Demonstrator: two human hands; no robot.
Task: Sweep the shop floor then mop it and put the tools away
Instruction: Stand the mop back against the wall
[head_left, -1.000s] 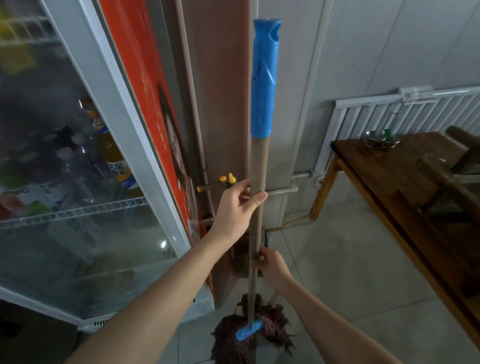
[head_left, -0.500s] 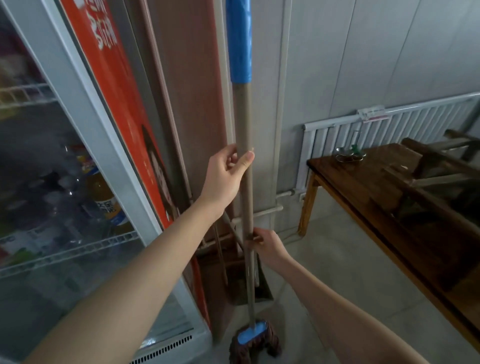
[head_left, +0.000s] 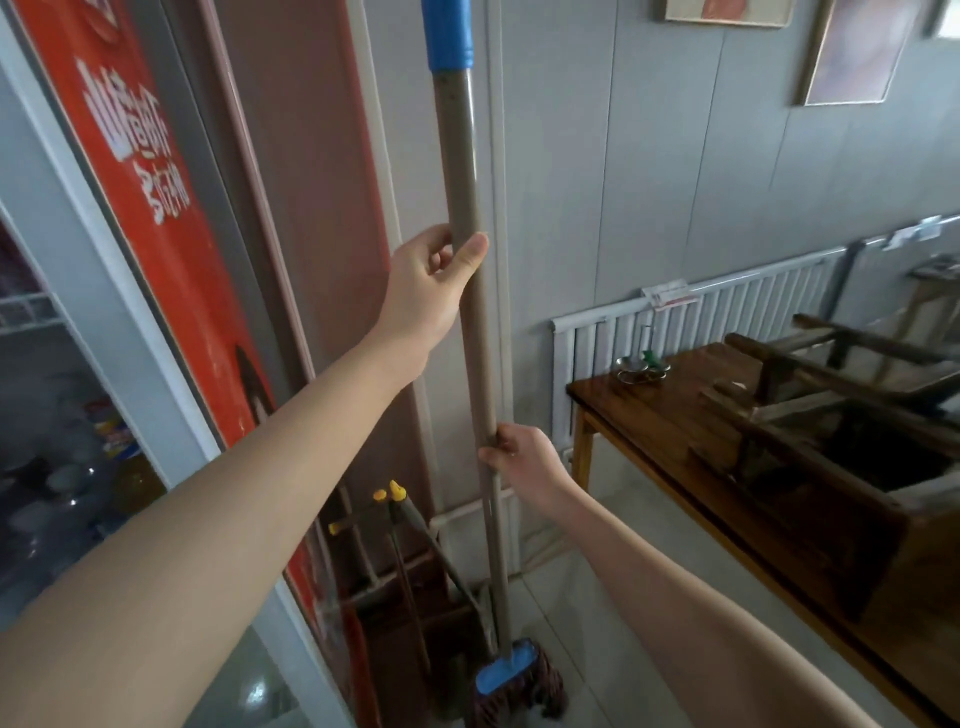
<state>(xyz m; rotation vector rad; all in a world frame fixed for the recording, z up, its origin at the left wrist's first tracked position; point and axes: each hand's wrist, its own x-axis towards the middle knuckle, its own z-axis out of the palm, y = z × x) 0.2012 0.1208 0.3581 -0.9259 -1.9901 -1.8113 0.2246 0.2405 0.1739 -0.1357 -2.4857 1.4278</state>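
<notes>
The mop's head (head_left: 511, 680) sits on the near floor (head_left: 587, 649); the right hand (head_left: 524, 460) curls round its pole (head_left: 462, 156) low, the left hand (head_left: 431, 291) grips higher. Lean it gently against the far wall (head_left: 623, 208) beside the yellow-tipped handles (head_left: 397, 491); release once steady.

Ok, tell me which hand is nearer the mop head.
Right. The right hand holds the mop handle at its lower part, the closer of the two to the mop head. The left hand holds the handle higher up, farther from the head.
</notes>
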